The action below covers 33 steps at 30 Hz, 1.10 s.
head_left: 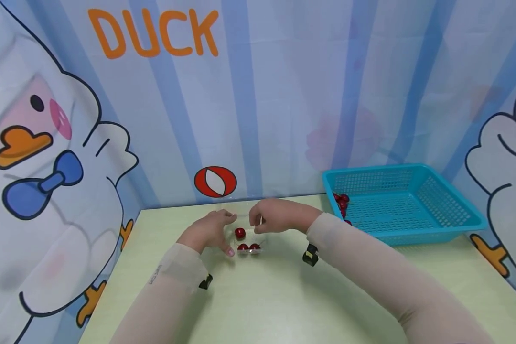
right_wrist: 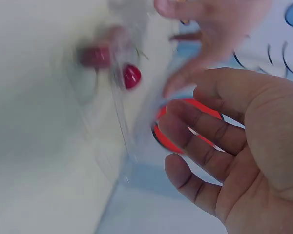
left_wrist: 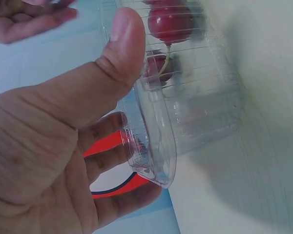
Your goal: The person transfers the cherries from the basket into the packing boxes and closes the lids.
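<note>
A clear plastic box (head_left: 264, 241) sits on the table with several red cherries (head_left: 254, 247) showing in and through it. My left hand (head_left: 208, 231) is at the box's left end, thumb toward the front, fingers toward the back. In the left wrist view the thumb (left_wrist: 124, 41) overlaps the box's rim and the other fingers show behind the clear plastic. My right hand (head_left: 279, 216) hangs over the back right of the box, fingers pointing down and loosely bent. The right wrist view shows nothing between those fingers (right_wrist: 178, 170). A green stem trails from one cherry (left_wrist: 156, 68).
A blue plastic basket (head_left: 447, 231) stands at the right back of the table, with several cherries (head_left: 343, 203) at its left end. Behind the pale table (head_left: 258, 306) hangs a striped cloth (head_left: 284, 95) with printed ducks.
</note>
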Each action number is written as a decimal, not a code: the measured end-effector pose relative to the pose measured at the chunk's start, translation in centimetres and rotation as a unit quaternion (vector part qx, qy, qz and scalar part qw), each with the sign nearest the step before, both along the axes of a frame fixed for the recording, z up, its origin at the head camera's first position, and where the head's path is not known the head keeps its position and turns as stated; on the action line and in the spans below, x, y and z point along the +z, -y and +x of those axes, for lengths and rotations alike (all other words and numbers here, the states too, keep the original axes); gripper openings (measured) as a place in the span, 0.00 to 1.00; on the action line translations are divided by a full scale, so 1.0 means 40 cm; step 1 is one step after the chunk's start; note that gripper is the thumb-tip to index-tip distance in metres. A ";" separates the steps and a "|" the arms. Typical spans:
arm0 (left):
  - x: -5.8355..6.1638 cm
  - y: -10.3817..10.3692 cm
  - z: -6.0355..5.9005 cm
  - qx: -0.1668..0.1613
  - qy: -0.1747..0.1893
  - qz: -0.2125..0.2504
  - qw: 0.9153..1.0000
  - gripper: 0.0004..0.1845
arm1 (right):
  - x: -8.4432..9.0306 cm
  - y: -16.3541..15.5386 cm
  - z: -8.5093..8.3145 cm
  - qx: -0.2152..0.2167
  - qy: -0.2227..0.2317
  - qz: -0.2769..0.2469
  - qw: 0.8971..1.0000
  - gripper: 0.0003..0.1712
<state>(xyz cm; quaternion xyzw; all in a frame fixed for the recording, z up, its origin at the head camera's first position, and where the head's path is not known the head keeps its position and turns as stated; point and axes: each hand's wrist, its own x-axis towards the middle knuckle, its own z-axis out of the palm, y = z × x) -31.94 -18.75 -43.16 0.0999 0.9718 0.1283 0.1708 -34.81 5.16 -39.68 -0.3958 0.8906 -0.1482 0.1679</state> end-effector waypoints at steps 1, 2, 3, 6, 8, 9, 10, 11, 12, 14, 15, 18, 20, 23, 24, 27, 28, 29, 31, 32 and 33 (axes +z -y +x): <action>0.000 0.000 0.001 0.000 0.000 0.000 1.000 0.62 | 0.011 -0.017 -0.005 -0.005 -0.001 -0.003 1.000 0.08; 0.001 -0.001 0.001 0.000 -0.001 0.000 1.000 0.61 | 0.022 -0.035 -0.008 -0.012 -0.001 -0.007 1.000 0.08; 0.002 -0.002 0.002 -0.002 -0.003 0.000 1.000 0.61 | 0.033 -0.055 -0.013 -0.020 0.000 -0.012 1.000 0.09; -0.001 -0.002 0.004 -0.012 -0.014 -0.003 1.000 0.62 | 0.061 -0.116 -0.026 -0.044 -0.009 -0.029 0.999 0.10; -0.004 -0.002 0.004 -0.019 -0.022 -0.007 1.000 0.63 | 0.080 -0.158 -0.033 -0.063 -0.016 -0.036 0.997 0.10; -0.005 -0.002 0.003 -0.022 -0.026 -0.009 0.999 0.63 | 0.087 -0.179 -0.037 -0.072 -0.021 -0.041 0.996 0.10; -0.006 -0.002 0.002 -0.024 -0.028 -0.012 0.999 0.63 | 0.093 -0.200 -0.043 -0.081 -0.027 -0.043 0.995 0.10; -0.006 -0.001 0.002 -0.027 -0.030 -0.014 0.999 0.64 | 0.099 -0.221 -0.049 -0.089 -0.032 -0.045 0.994 0.10; -0.005 -0.002 0.002 -0.026 -0.030 -0.016 0.999 0.64 | 0.104 -0.241 -0.055 -0.098 -0.035 -0.046 0.993 0.11; -0.003 -0.003 0.002 -0.027 -0.030 -0.020 0.999 0.64 | 0.115 -0.281 -0.067 -0.118 -0.037 -0.047 0.991 0.12; -0.001 -0.003 0.003 -0.027 -0.030 -0.021 0.999 0.63 | 0.119 -0.301 -0.074 -0.130 -0.036 -0.048 0.990 0.12; 0.003 -0.007 0.004 -0.025 -0.031 -0.025 0.999 0.63 | 0.133 -0.357 -0.094 -0.168 -0.029 -0.045 0.984 0.14; 0.002 -0.008 0.004 -0.023 -0.032 -0.026 0.999 0.63 | 0.137 -0.393 -0.111 -0.190 -0.026 -0.045 0.980 0.14; 0.002 -0.011 0.003 -0.021 -0.031 -0.027 0.999 0.63 | 0.135 -0.442 -0.135 -0.220 -0.020 -0.041 0.974 0.14; 0.001 -0.011 0.002 -0.021 -0.031 -0.028 0.999 0.63 | 0.132 -0.457 -0.143 -0.227 -0.019 -0.040 0.973 0.15; 0.002 -0.013 0.001 -0.020 -0.030 -0.030 0.999 0.63 | 0.116 -0.493 -0.166 -0.240 -0.020 -0.030 0.970 0.15; 0.001 -0.013 0.001 -0.020 -0.030 -0.032 0.999 0.63 | 0.108 -0.503 -0.174 -0.241 -0.022 -0.026 0.970 0.15; 0.001 -0.012 0.000 -0.021 -0.030 -0.033 0.999 0.63 | 0.101 -0.513 -0.181 -0.238 -0.023 -0.022 0.971 0.15; 0.000 -0.012 0.000 -0.020 -0.031 -0.034 0.999 0.63 | 0.083 -0.531 -0.196 -0.240 -0.022 -0.012 0.971 0.14; -0.001 -0.012 -0.001 -0.020 -0.031 -0.033 0.999 0.63 | 0.073 -0.539 -0.203 -0.242 -0.020 -0.009 0.970 0.14; -0.003 -0.012 -0.002 -0.019 -0.031 -0.032 0.999 0.63 | 0.062 -0.548 -0.211 -0.246 -0.013 -0.004 0.969 0.15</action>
